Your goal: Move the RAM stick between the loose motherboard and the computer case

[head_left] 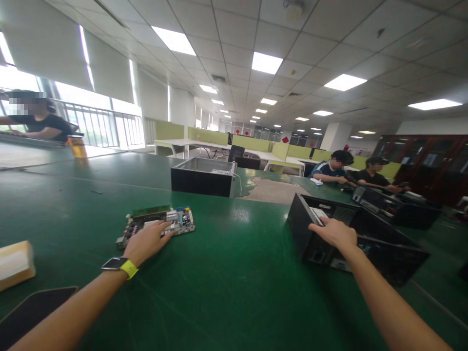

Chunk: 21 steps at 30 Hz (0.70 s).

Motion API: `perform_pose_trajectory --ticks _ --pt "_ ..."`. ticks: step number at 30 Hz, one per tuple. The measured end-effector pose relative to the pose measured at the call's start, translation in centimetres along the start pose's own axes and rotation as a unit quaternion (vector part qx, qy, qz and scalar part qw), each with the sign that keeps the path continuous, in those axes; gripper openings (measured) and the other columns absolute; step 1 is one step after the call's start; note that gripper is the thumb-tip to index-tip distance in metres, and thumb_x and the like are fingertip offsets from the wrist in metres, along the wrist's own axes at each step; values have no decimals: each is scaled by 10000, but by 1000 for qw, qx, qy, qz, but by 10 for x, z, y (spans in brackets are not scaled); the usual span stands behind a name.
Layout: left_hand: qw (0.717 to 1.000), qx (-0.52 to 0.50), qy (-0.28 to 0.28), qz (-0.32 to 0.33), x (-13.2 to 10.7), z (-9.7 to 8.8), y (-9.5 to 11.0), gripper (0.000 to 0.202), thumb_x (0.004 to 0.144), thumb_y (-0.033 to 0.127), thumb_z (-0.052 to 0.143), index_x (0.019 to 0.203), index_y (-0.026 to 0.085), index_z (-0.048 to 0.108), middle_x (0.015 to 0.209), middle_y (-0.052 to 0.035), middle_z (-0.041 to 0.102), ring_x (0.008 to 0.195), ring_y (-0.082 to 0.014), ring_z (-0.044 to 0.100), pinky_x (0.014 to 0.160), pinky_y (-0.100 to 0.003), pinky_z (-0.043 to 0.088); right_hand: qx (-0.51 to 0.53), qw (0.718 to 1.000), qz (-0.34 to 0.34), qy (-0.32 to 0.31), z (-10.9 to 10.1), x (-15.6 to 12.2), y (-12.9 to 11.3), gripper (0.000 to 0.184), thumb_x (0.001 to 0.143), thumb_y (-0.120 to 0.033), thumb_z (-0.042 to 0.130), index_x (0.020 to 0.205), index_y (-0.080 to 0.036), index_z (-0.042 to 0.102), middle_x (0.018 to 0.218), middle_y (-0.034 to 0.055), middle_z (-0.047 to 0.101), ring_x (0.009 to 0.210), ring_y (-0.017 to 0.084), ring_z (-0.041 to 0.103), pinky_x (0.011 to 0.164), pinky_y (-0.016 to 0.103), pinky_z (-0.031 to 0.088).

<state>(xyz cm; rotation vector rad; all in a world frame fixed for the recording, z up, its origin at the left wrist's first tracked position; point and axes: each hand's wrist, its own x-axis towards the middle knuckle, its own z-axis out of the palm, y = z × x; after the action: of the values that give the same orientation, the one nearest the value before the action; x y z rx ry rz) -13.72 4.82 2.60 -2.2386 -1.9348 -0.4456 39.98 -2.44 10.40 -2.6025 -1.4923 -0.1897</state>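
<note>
A green motherboard (171, 218) with grey and blue sockets lies flat on the green table (234, 273). My left hand (146, 242), with a yellow-strapped watch at the wrist, rests on the board's near edge, fingers stretched over it. An open black computer case (376, 243) lies on its side to the right. My right hand (334, 231) lies over the case's near top edge, fingers curled on the rim.
A second open case (203, 178) stands further back in the middle. A tan block (14, 263) and a dark pad (32, 307) sit at the left. Two people work at cases at the far right (351, 173); another person sits far left (32, 119). An orange bottle (78, 146) stands nearby.
</note>
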Motion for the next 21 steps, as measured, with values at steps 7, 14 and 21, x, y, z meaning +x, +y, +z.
perform_pose_trajectory --ticks 7,14,21 --pt "996 -29 72 53 -2 -40 49 503 857 501 306 1196 232 562 1289 -62 536 1058 -263 566 797 -348 473 -31 996 -76 20 -18 -88 -45 700 728 -708 355 1187 -229 579 956 142 662 900 322 596 750 405 381" --pt "973 -65 49 216 0 -109 150 417 866 495 342 1023 260 649 1013 -18 688 903 -191 623 775 -286 459 34 982 -175 63 -32 -201 -108 805 710 -785 316 1178 -186 581 929 170 639 868 334 586 792 450 365" --pt "913 59 -134 381 7 -119 251 250 689 374 618 911 300 706 917 -36 707 828 -189 637 707 -261 466 80 915 -390 -69 -67 -264 -147 954 555 -835 477 1182 -123 578 945 196 642 811 335 588 728 436 435"
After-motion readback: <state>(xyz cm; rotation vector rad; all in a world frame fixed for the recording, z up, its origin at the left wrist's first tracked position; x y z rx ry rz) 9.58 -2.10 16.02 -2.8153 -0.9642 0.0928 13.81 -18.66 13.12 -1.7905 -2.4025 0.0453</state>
